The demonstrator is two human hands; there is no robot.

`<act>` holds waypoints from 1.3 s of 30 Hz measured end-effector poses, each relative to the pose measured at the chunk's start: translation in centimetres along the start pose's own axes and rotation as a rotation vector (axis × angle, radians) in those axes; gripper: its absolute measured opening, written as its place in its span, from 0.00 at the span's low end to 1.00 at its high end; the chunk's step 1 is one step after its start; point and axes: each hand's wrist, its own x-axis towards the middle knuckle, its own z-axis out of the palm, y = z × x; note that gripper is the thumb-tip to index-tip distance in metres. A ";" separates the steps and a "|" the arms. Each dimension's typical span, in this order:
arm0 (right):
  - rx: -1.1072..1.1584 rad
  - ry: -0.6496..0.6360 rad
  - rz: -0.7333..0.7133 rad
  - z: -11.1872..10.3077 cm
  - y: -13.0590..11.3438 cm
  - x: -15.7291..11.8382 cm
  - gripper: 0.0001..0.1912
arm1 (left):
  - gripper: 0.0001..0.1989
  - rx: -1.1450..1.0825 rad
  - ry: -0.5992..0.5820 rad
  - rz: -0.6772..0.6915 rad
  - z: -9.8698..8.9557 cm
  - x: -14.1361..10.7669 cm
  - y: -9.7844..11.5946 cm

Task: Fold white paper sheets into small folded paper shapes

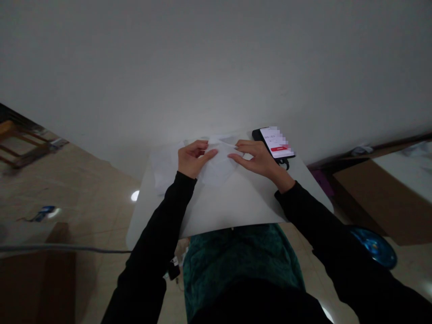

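Observation:
A thin white sheet (218,168) rises from the white table (229,207), its upper edge folded over; paper or cloth, I cannot tell which. My left hand (194,157) pinches its left side between thumb and fingers. On the other side, my right hand (254,157) grips the folded upper edge with thumb and fingers. More white sheets (162,168) lie on the table to the left, partly behind my left hand. Just beyond my right hand rests a phone (273,141) with a lit screen, on top of a black object (257,134).
A pale wall (216,67) stands directly behind the table. Green fabric (243,265) covers my lap below the front edge. To the right are a cardboard box (381,198) and a shiny blue round object (374,247). A wooden stool (20,144) stands at far left.

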 end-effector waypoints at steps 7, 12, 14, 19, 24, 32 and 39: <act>0.038 0.156 0.099 0.1 -0.9 0.0 0.18 | 0.12 0.117 0.202 0.103 0.6 -0.7 1.5; 0.105 0.168 0.145 -0.1 -1.2 0.0 0.17 | 0.15 0.079 0.262 0.091 1.4 -1.2 2.3; 0.158 0.162 0.178 -0.1 -1.7 0.2 0.15 | 0.15 0.064 0.228 0.064 1.6 -1.5 2.3; 0.223 0.115 0.345 0.0 -3.3 1.3 0.16 | 0.16 0.049 0.105 -0.008 1.9 -2.1 2.2; 0.282 0.112 0.382 0.2 -3.6 2.6 0.15 | 0.18 0.075 0.155 0.010 2.0 -2.1 2.2; 0.247 0.066 0.310 0.1 -4.5 4.0 0.14 | 0.19 0.043 0.263 0.051 1.8 -2.1 2.2; 0.183 0.078 0.270 -0.2 -4.4 4.3 0.15 | 0.18 0.027 0.271 0.121 1.9 -2.1 2.8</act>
